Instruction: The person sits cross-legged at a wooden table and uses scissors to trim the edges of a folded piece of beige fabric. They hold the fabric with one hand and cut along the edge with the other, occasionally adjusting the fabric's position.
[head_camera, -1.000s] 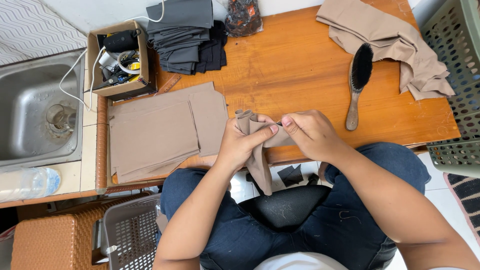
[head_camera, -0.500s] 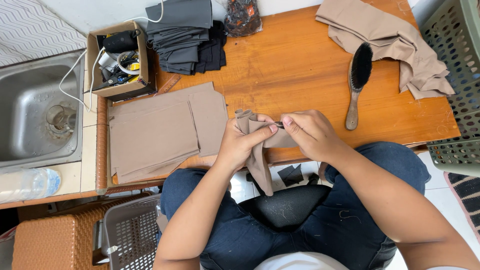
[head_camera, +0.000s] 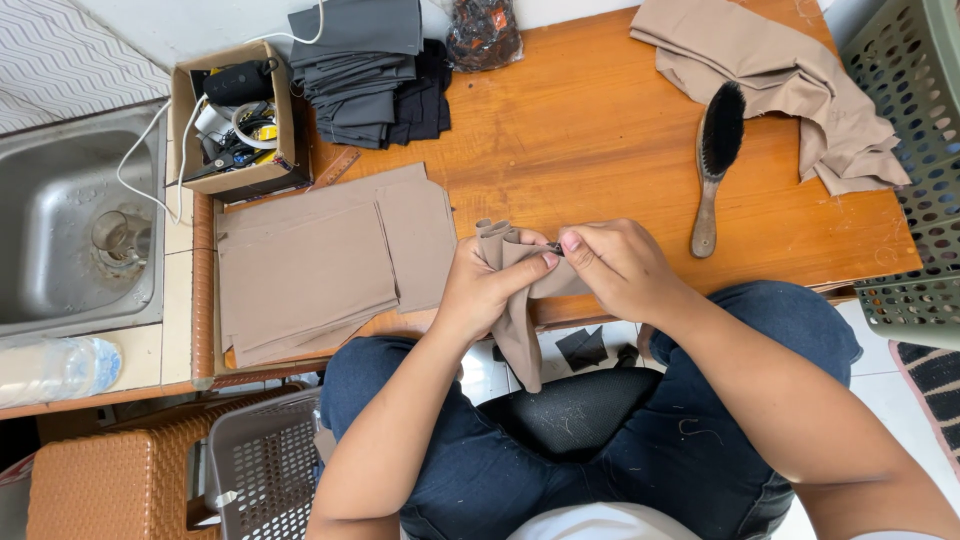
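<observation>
Head view: left hand (head_camera: 487, 285) and right hand (head_camera: 618, 268) both pinched shut on tan fabric piece (head_camera: 515, 330) at wooden table (head_camera: 590, 150) edge.

A small piece of tan cloth (head_camera: 515, 300) is pinched between the left hand (head_camera: 485, 285) and the right hand (head_camera: 620, 265) at the near edge of the table (head_camera: 600, 140). Its top is bunched into soft folds above the left thumb — the rest hangs limp, a narrow strip dropping past the table edge toward the lap, plain and unpatterned.
</observation>
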